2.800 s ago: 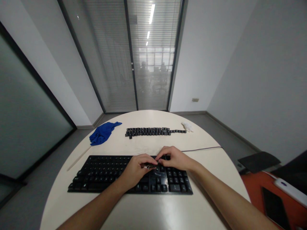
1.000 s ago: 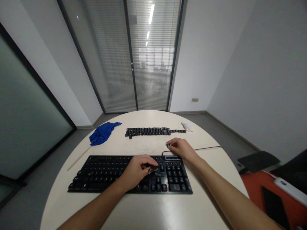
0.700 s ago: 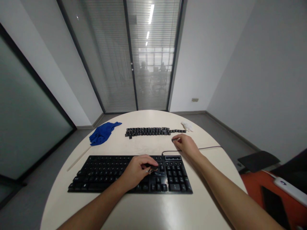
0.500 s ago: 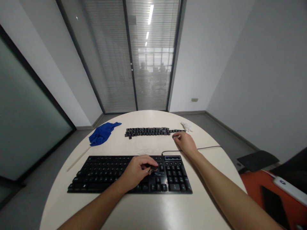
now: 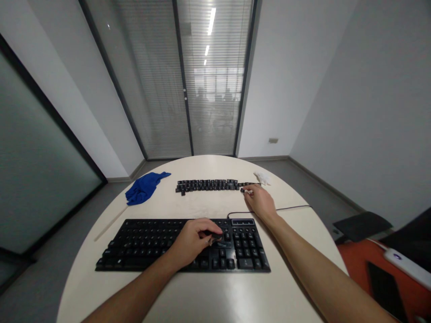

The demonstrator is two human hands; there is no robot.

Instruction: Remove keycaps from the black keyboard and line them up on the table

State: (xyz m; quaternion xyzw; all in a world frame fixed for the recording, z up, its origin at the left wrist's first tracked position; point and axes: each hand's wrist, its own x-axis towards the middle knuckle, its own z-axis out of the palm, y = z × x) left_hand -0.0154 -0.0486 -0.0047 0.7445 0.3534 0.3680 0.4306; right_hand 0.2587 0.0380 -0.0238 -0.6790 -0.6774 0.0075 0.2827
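A black keyboard (image 5: 148, 244) lies along the near side of the round table. Over its right-centre part, my left hand (image 5: 195, 237) is closed around a small dark object (image 5: 215, 237) with a shiny bit, too unclear to name. Beyond the keyboard, several loose black keycaps (image 5: 208, 185) are lined up in rows. At the right end of these rows, my right hand (image 5: 261, 199) pinches at a single keycap (image 5: 243, 190), its fingertips at the cap's right side. Part of the keyboard beneath my left hand is hidden.
A blue cloth (image 5: 144, 188) rests at the table's far left, beside a thin pale stick (image 5: 111, 223). Crumpled white material (image 5: 262, 178) lies at the far right. The keyboard's cable (image 5: 292, 207) runs off the right edge. Right of the table is an orange seat (image 5: 357, 260) with a white power strip (image 5: 409, 268).
My right hand has shifted slightly, and the keycap at its fingertips now sits a little closer to the row's end. My left hand stays in place over the keyboard.
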